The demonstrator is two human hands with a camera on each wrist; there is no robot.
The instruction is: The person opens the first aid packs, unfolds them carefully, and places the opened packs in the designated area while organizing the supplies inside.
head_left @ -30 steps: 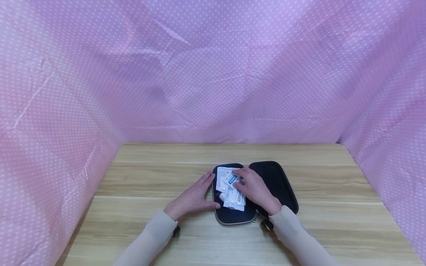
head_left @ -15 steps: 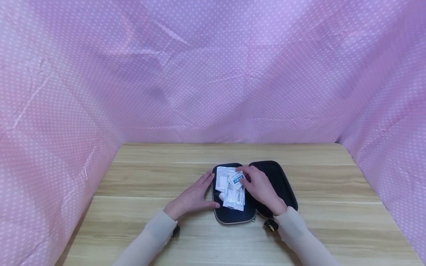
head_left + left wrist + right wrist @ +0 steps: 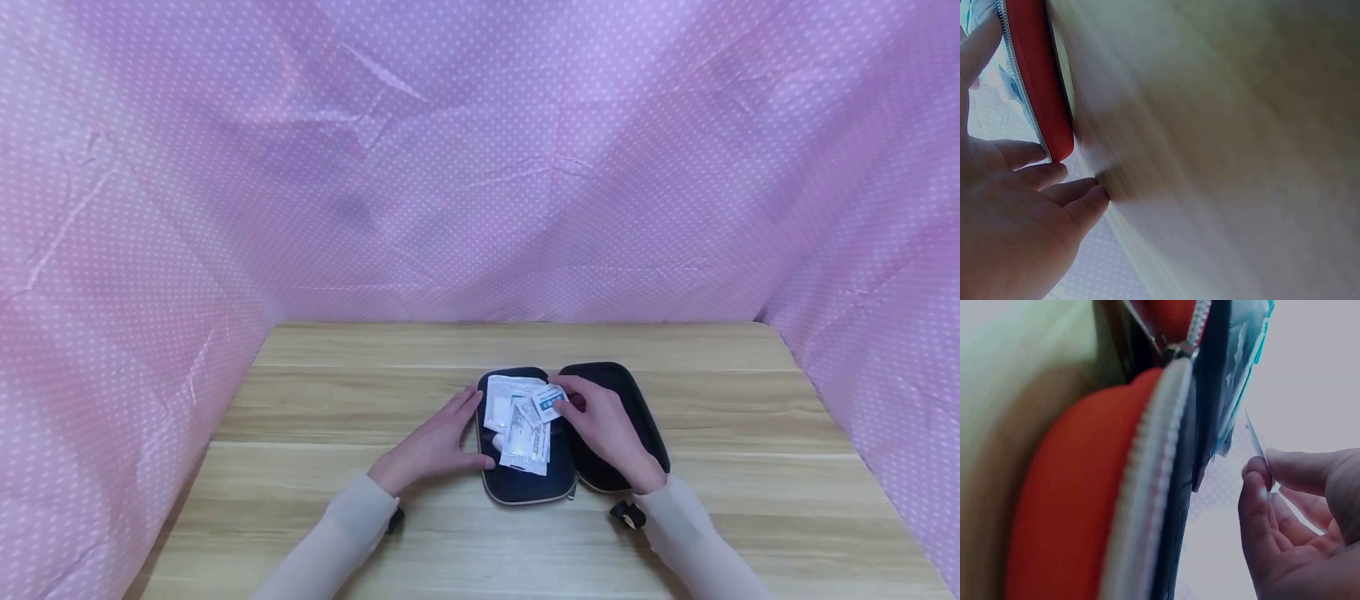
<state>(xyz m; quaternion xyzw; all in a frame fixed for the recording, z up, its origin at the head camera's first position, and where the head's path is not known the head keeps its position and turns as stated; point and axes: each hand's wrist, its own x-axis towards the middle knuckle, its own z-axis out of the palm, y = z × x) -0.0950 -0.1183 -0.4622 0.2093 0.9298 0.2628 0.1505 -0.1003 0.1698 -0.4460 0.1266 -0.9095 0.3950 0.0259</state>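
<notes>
A zippered case (image 3: 528, 490), black inside and red outside, lies unfolded on the table. Its left half holds white flat packets (image 3: 527, 452), one with printed text, and a small white roundish item (image 3: 498, 442) partly under them. My right hand (image 3: 606, 425) pinches a small white sachet with a blue label (image 3: 550, 400) between thumb and fingertips, over the packets' right edge. In the right wrist view the sachet (image 3: 1255, 434) shows edge-on, apart from the case. My left hand (image 3: 431, 450) rests along the case's left edge, fingers extended, thumb at the rim; its fingertips touch the red side (image 3: 1038, 81).
The case's black right half (image 3: 633, 408) lies open beneath my right forearm. A zipper pull (image 3: 572, 493) hangs at the front between the halves. The wooden table (image 3: 337, 358) ends at a pink dotted cloth (image 3: 480, 208) behind and on both sides.
My right hand has drawn the blue-labelled sachet to the right, off the top of the other packets. Another small packet beneath it shows more. My left hand has stayed in place.
</notes>
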